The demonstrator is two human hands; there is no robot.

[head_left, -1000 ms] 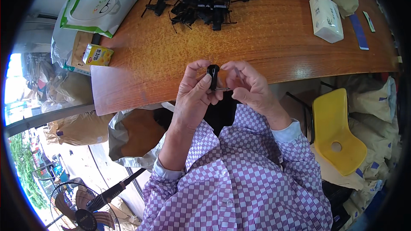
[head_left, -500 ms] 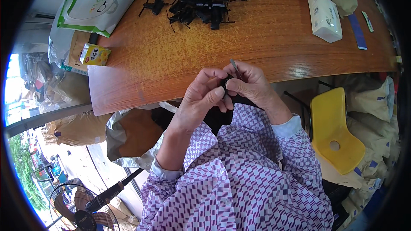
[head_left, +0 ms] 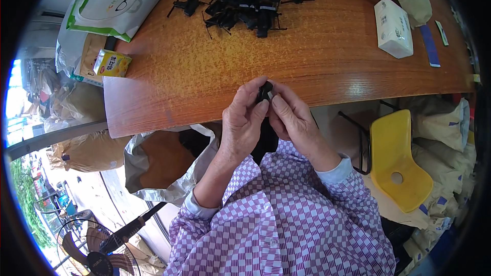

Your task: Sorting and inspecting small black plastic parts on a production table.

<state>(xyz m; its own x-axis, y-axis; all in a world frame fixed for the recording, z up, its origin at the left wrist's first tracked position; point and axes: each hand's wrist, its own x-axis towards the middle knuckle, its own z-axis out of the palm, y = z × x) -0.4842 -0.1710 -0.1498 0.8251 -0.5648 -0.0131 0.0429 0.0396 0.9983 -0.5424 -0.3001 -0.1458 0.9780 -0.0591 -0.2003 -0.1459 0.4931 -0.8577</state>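
My left hand (head_left: 242, 123) is closed on a small black plastic part (head_left: 264, 90), held up between thumb and fingertips just past the table's near edge. My right hand (head_left: 295, 118) meets it from the other side, its thumb and fingers pinching a thin grey blade-like tool (head_left: 271, 93). The tool's visible end lies against the black part; the rest is hidden by my fingers. Farther back on the wooden table (head_left: 194, 61) lies a heap of similar black parts (head_left: 245, 2) with thin stems sticking out.
A white tissue pack (head_left: 393, 28) and a blue strip (head_left: 429, 46) lie at the right; a yellow carton (head_left: 112, 63) and a white-green bag (head_left: 115, 2) at the left. Below the table are an open sack (head_left: 134, 166), a yellow chair (head_left: 396, 163) and a fan (head_left: 97, 255).
My right hand has turned and moved slightly left, bringing the grey tool down from pointing upward to lie against the black part. My left hand keeps hold of the part.
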